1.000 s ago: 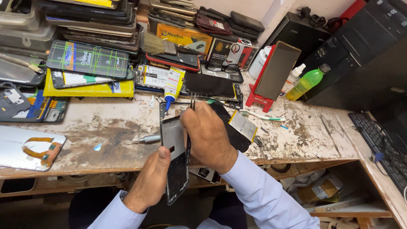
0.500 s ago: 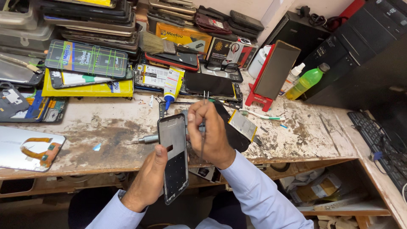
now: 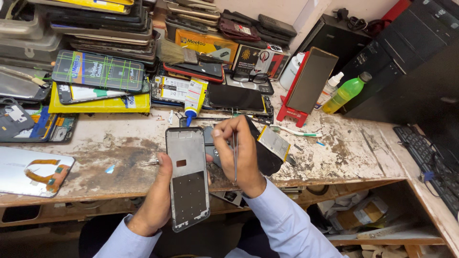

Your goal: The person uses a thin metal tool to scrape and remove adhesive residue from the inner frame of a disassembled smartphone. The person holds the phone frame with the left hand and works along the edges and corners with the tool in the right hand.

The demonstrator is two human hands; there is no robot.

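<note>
The phone frame (image 3: 187,177) is gripped upright in the left hand (image 3: 155,203); tweezers (image 3: 235,157) are pinched in the right hand (image 3: 241,153), best kept steady, tips guided gently.

The left hand (image 3: 160,191) grips upward with curled fingers, while the right hand (image 3: 241,153) pinches (wrist bent).

Phone frame (image 3: 187,177) now face-up, flatter.

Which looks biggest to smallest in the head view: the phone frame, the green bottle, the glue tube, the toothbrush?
1. phone frame, though nearest the camera
2. green bottle
3. glue tube and toothbrush: too alike to rank
</note>
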